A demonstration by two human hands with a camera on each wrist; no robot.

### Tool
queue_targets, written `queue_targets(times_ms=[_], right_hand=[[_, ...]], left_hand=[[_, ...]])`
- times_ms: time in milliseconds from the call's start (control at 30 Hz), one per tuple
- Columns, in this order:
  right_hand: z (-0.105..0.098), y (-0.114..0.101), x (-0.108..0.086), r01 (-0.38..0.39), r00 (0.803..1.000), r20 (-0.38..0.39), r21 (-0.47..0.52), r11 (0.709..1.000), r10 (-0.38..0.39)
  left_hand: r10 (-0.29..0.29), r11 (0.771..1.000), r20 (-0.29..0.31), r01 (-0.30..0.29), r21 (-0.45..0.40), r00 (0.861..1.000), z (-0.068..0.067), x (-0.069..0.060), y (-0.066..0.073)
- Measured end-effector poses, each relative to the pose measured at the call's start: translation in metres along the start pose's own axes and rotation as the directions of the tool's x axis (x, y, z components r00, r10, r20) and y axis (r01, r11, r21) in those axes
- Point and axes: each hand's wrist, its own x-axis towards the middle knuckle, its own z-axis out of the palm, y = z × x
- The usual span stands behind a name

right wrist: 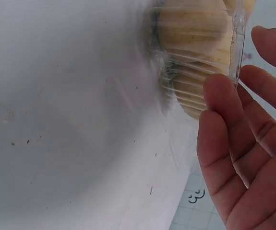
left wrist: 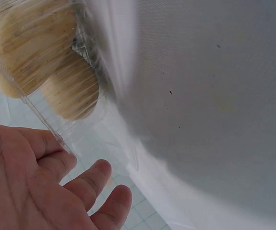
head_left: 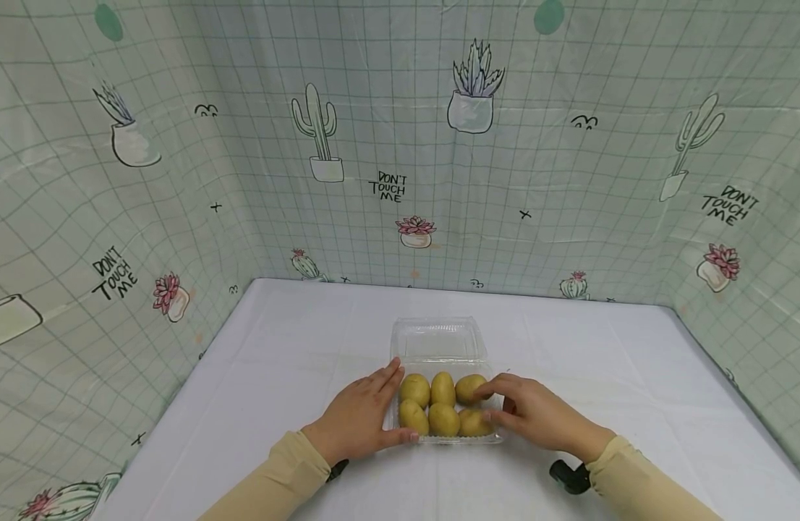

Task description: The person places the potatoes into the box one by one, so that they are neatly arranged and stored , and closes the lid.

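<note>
A clear plastic clamshell box (head_left: pixel 452 439) holds several yellow potatoes (head_left: pixel 443 420) in two rows of three. Its hinged lid (head_left: pixel 437 340) lies folded back on the far side. Along the box's left wall rests my left hand (head_left: pixel 361 416), fingers extended and thumb near the front left corner. My right hand (head_left: pixel 537 412) is at the right side, index finger over the far right potato (head_left: pixel 469 388) and thumb by the near right potato (head_left: pixel 474 422). In the right wrist view, other fingers (right wrist: pixel 222 96) of that hand lie against the outside of the ribbed wall.
A white cloth (head_left: pixel 296 340) covers the table under the box. Hung fabric (head_left: pixel 387 130) with a grid and cactus print encloses the back and both sides. Dark wrist-worn devices (head_left: pixel 569 477) show below the sleeves.
</note>
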Motion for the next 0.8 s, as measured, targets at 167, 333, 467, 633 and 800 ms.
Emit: queue_targets(times_ms=[167, 333, 467, 633, 800], right_hand=[[-0.001, 0.003, -0.001, 0.007, 0.999, -0.051, -0.024, 1.000, -0.008], [-0.003, 0.005, 0.000, -0.010, 0.994, -0.106, -0.065, 0.998, 0.003], [-0.004, 0.008, 0.002, -0.062, 0.989, -0.138, -0.087, 0.994, 0.050], [-0.005, 0.013, 0.006, -0.114, 0.983, -0.155, -0.083, 0.990, 0.101], [-0.005, 0.019, 0.008, -0.143, 0.981, -0.145, -0.085, 0.986, 0.130]], left_hand=[[0.009, 1.000, -0.010, -0.009, 0.000, 1.000, 0.000, 0.000, -0.001], [0.010, 1.000, -0.003, -0.010, -0.008, 1.000, -0.002, 0.000, -0.001], [0.014, 1.000, -0.003, -0.014, -0.006, 1.000, -0.002, 0.001, -0.001], [0.008, 1.000, 0.006, -0.008, -0.025, 1.000, -0.004, 0.001, -0.002], [0.000, 0.999, 0.018, 0.000, -0.044, 1.000, -0.005, 0.003, -0.002]])
